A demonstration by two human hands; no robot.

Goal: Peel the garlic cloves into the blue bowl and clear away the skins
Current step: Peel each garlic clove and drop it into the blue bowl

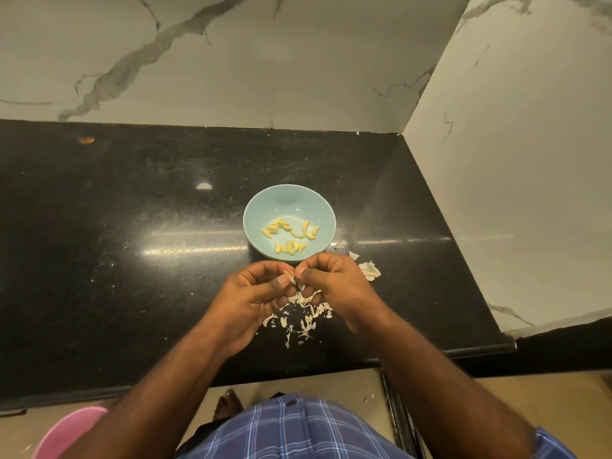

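The black table (132, 243) carries the blue bowl (326, 213) of peeled cloves (288, 247) just beyond the hands, presumably for short drops. Left hand (255, 289) and right hand (334, 283) together pinch one clove (290, 275) above the fallen skins (308, 313).

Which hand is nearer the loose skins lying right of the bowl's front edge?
Right. The right hand sits just beside those skins; the left hand is farther off, beyond the right one.
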